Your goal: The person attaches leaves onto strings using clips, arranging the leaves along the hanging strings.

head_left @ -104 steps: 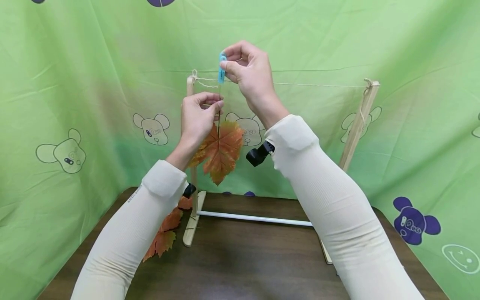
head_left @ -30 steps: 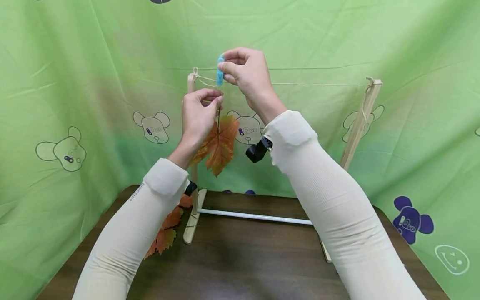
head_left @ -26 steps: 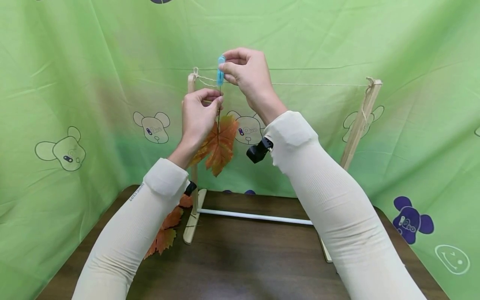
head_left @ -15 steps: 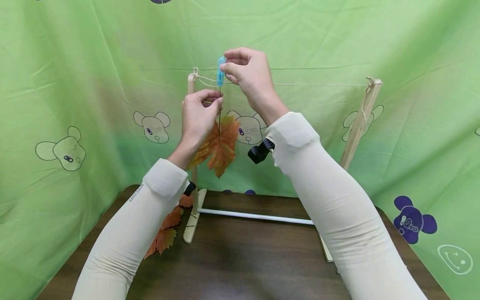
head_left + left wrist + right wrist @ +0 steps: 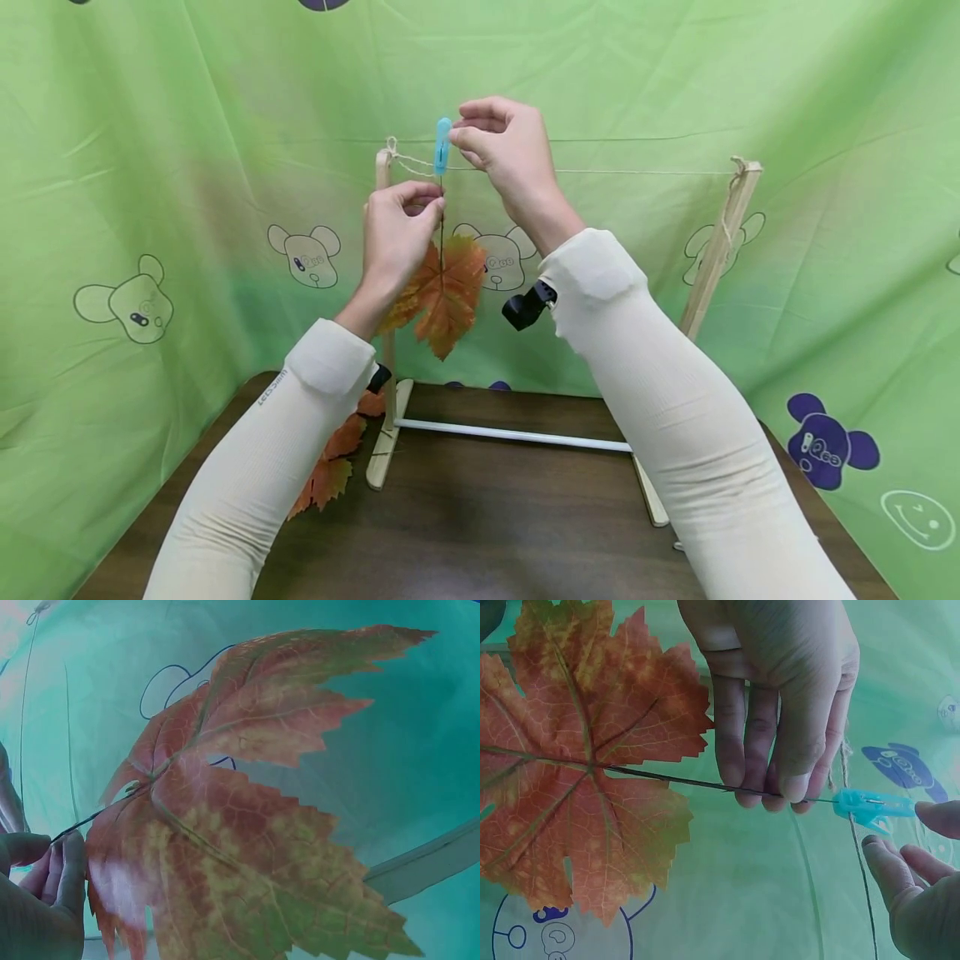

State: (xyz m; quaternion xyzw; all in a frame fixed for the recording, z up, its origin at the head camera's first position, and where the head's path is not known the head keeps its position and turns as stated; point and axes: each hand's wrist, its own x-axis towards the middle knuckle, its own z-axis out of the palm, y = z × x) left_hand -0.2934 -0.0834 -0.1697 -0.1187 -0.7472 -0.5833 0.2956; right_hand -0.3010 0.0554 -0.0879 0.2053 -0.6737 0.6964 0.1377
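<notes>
Clip of slim light-blue plastic sits near upright on the thin pale twine line, close to the squared pale wooden post on my left. My left hand pinches the thin dark wiry stem just below the clip. My right hand is spread loosely around the clip's upper end, thumb at it, fingertips apart, no squeeze visible. Broad orange-red veined leaf hangs tip down from that stem, well above the table.

Step in hand, by my read: handing the leaf's weight over to the clip. Can't quite tell if the jaws have bitten both stem and twine; too small to make out. Next move calls for right fingers clear without dragging the clip, a light test tug on the stem, then left lets go slowly. Risk: stem slips out. More orange leaves lie on the dark brown wooden table, likely next up.
</notes>
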